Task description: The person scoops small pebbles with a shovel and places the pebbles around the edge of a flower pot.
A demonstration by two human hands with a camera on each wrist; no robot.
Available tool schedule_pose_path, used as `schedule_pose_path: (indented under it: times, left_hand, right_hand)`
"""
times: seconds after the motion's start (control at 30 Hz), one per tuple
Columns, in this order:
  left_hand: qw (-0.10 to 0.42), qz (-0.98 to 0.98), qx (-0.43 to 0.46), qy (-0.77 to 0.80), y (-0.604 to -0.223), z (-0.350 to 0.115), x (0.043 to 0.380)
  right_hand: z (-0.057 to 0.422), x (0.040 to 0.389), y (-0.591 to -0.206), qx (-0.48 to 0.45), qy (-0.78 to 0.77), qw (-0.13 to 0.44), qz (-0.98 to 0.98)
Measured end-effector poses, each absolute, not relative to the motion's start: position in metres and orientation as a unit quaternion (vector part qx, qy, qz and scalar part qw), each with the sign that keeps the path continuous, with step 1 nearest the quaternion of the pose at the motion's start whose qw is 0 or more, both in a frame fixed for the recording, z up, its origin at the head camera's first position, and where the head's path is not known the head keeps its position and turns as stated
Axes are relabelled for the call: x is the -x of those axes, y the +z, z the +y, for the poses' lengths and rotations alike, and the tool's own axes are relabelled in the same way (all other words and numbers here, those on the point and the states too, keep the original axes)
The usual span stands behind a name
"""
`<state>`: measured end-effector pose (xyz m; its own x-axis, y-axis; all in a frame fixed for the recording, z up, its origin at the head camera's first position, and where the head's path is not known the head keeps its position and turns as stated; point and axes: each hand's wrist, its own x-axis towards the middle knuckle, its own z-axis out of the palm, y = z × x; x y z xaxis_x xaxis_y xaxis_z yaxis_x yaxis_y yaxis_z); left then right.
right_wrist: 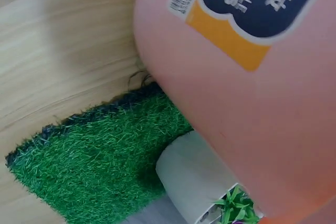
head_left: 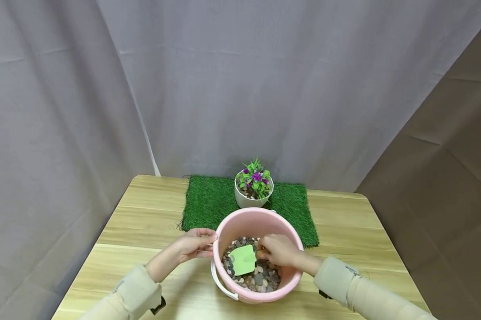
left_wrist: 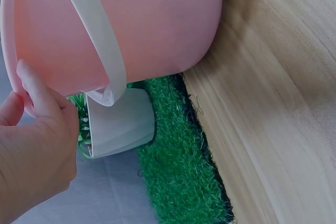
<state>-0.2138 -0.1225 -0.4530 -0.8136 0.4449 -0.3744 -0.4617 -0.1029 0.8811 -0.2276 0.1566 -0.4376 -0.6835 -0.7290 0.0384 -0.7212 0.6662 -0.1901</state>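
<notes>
A pink bucket (head_left: 260, 213) stands on the table with a layer of mixed pebbles (head_left: 258, 280) in its bottom. My left hand (head_left: 195, 244) pinches the bucket's left rim between thumb and fingers, which the left wrist view shows closely. Inside the bucket, my right hand (head_left: 278, 250) grips a light green toy shovel (head_left: 243, 260) by its handle, mostly hidden under the fingers. The shovel's blade lies over the pebbles and points left. A white bucket handle (left_wrist: 100, 30) hangs down the outer side. In the right wrist view the bucket wall hides the right hand.
Behind the bucket, a white pot (head_left: 250, 202) with a purple-flowered plant (head_left: 257, 177) stands on a green artificial grass mat (head_left: 210, 200). The wooden table (head_left: 152, 213) carries everything. Grey curtains (head_left: 240, 89) hang behind it.
</notes>
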Motion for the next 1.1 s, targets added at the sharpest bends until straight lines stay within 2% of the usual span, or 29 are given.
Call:
schedule_pose_path:
  times: [0.17,0.67,1.1]
  left_hand:
    - [0.3,0.598,0.009,0.743,-0.454,-0.12,0.211]
    - [0.303,0.589,0.009,0.749,-0.455,-0.119,0.213]
    - [0.301,0.603,0.011,0.738,-0.454,-0.119,0.214]
  right_hand:
    - [0.16,0.231,-0.438,0.393,-0.117,0.042,0.911]
    - [0.177,0.247,-0.407,0.391,-0.181,0.112,0.895]
    - [0.187,0.251,-0.391,0.385,-0.209,0.113,0.892]
